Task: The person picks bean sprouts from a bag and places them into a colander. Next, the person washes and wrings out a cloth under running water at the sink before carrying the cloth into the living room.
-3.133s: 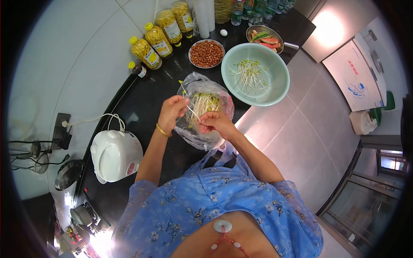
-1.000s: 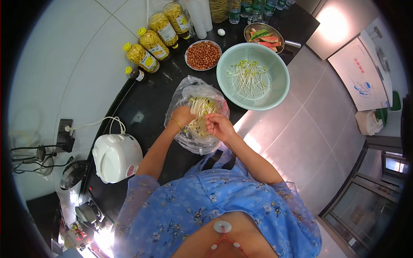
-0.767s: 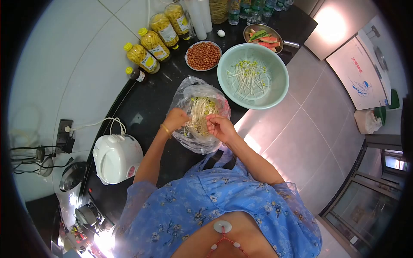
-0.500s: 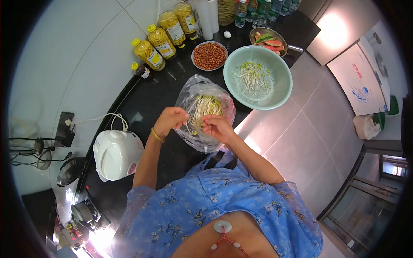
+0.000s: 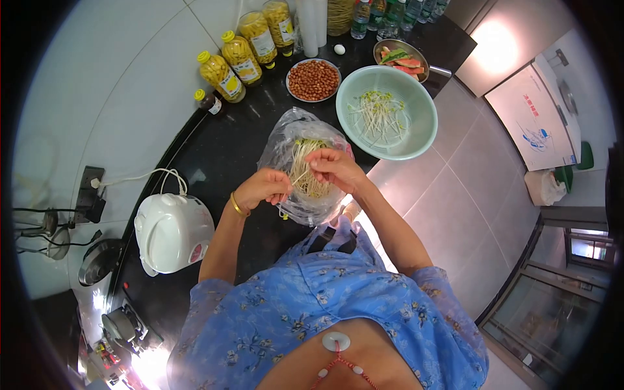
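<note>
Above an open clear plastic bag [image 5: 276, 144] filled with bean sprouts [image 5: 305, 151], my two hands are close together. A single pale bean sprout [image 5: 300, 177] stretches between them. My left hand [image 5: 263, 186], with a gold bracelet at the wrist, pinches its lower left end. Over the bag's right side, my right hand [image 5: 336, 170] has closed fingertips at the other end. Part of the bag's contents is hidden under my hands. To the upper right, a light green basin [image 5: 419, 133] holds a loose pile of bean sprouts.
Behind the bag stand a plate of reddish-brown nuts [image 5: 313, 80], an egg [image 5: 339, 49] and several yellow-capped jars [image 5: 242, 60]. A metal pan [image 5: 422, 64] with watermelon rinds sits behind the basin. A white rice cooker [image 5: 170, 234] is on the left of the dark counter [image 5: 224, 153].
My right hand has moved up over the sprouts, and my left hand has shifted slightly down. A sprout now spans between their fingertips. The whole view has shifted a little.
</note>
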Demonstrator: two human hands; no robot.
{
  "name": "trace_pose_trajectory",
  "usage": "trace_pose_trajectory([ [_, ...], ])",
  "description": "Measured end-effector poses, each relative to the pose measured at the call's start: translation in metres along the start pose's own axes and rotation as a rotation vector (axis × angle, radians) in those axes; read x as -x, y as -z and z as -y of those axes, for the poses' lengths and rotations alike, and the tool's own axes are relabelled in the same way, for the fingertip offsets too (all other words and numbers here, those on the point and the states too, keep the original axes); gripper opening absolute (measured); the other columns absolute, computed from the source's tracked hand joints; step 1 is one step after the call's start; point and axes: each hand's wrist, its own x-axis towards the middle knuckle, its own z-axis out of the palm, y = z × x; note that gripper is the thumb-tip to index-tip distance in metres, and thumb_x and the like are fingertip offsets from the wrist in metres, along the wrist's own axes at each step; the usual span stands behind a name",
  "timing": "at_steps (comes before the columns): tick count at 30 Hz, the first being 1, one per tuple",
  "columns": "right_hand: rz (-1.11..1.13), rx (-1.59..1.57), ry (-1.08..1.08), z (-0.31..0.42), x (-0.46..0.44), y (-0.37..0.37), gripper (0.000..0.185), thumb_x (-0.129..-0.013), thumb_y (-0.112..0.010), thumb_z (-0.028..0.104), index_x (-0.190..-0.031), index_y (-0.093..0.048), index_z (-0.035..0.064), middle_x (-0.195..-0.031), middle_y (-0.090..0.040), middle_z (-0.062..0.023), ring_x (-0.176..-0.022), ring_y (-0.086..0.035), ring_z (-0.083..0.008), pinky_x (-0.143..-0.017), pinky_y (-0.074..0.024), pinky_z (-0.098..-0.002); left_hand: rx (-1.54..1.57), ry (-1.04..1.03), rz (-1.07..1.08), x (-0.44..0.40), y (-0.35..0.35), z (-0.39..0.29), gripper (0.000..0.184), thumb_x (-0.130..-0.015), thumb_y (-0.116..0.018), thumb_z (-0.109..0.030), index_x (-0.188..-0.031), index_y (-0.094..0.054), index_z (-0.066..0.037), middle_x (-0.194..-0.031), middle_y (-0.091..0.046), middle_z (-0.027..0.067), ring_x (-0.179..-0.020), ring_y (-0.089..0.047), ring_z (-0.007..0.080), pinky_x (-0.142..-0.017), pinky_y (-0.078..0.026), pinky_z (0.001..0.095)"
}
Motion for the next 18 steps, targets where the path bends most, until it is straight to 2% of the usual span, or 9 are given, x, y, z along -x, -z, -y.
trace_pose_trajectory([
  [1,-0.002,0.002,0.002,-0.002,0.0,0.003,0.015,-0.081,-0.062,0.011,-0.093,-0.06,0.0012,-0.071,-0.059,-0.0024,-0.055,-0.054,-0.0084,-0.05,-0.0432,-0.0202,-0.001,-0.002,0.002,0.001,0.0,-0.001,0.011,-0.079,-0.06,-0.014,-0.075,-0.06,-0.004,-0.06,-0.057,0.0007,-0.046,-0.047,0.0033,-0.041,-0.035,0.0147],
  [3,-0.005,0.268,-0.028,-0.007,0.001,0.009,0.011,-0.08,-0.064,0.009,-0.087,-0.063,0.0001,-0.065,-0.059,-0.0018,-0.05,-0.051,-0.0076,-0.046,-0.0396,-0.02,-0.033,-0.027,-0.035,0.004,0.001,-0.006,0.011,-0.079,-0.061,-0.014,-0.074,-0.06,-0.005,-0.06,-0.056,-0.0006,-0.048,-0.047,0.0032,-0.043,-0.034,0.0154],
  [7,-0.037,0.332,-0.081,-0.017,0.007,0.009,0.009,-0.077,-0.064,0.005,-0.083,-0.065,-0.0008,-0.061,-0.058,-0.002,-0.048,-0.05,-0.0075,-0.044,-0.0387,-0.0203,-0.054,-0.055,-0.086,-0.001,0.011,-0.006,0.011,-0.079,-0.061,-0.014,-0.073,-0.06,-0.005,-0.06,-0.055,-0.002,-0.051,-0.045,0.0029,-0.045,-0.033,0.0163],
  [10,-0.015,0.374,-0.061,-0.027,0.005,0.01,0.008,-0.075,-0.062,0.004,-0.081,-0.064,-0.0012,-0.062,-0.059,-0.0031,-0.048,-0.051,-0.0072,-0.043,-0.0382,-0.0203,-0.18,-0.083,-0.16,-0.01,0.013,-0.011,0.011,-0.078,-0.061,-0.015,-0.073,-0.061,-0.005,-0.06,-0.053,-0.003,-0.051,-0.043,0.002,-0.045,-0.032,0.0167],
  [13,-0.115,0.422,-0.034,-0.033,0.001,0.009,0.006,-0.074,-0.058,0.006,-0.072,-0.06,0.0005,-0.059,-0.056,-0.0029,-0.045,-0.049,-0.0079,-0.041,-0.0366,-0.0203,-0.252,-0.058,-0.159,-0.021,0.01,-0.022,0.012,-0.079,-0.062,-0.015,-0.073,-0.061,-0.005,-0.061,-0.052,-0.0038,-0.053,-0.044,0.0014,-0.046,-0.033,0.0174],
  [15,-0.295,-0.086,-0.038,-0.034,0.001,0.011,0.008,-0.074,-0.053,0.008,-0.069,-0.054,0.0033,-0.057,-0.052,-0.0022,-0.044,-0.045,-0.0088,-0.039,-0.0347,-0.0213,-0.349,-0.13,-0.142,-0.03,0.003,-0.034,0.013,-0.079,-0.062,-0.014,-0.072,-0.06,-0.004,-0.062,-0.052,-0.0043,-0.055,-0.044,0.0011,-0.046,-0.033,0.0177],
  [16,-0.304,-0.088,-0.031,-0.035,0.0,0.016,0.008,-0.074,-0.053,0.008,-0.069,-0.054,0.0033,-0.057,-0.052,-0.0022,-0.044,-0.045,-0.0088,-0.039,-0.0347,-0.0213,-0.353,-0.132,-0.13,-0.037,-0.003,-0.041,0.013,-0.079,-0.062,-0.014,-0.072,-0.06,-0.004,-0.062,-0.052,-0.0043,-0.055,-0.044,0.0011,-0.046,-0.033,0.0177],
  [18,-0.398,-0.452,-0.13,-0.04,-0.002,0.029,0.005,-0.075,-0.049,0.007,-0.071,-0.051,0.0046,-0.059,-0.05,-0.002,-0.044,-0.042,-0.0098,-0.039,-0.0332,-0.0222,-0.239,-0.215,-0.202,-0.053,-0.016,-0.06,0.012,-0.079,-0.062,-0.014,-0.073,-0.058,-0.004,-0.058,-0.047,-0.0058,-0.051,-0.039,0.0011,-0.044,-0.028,0.0173],
])
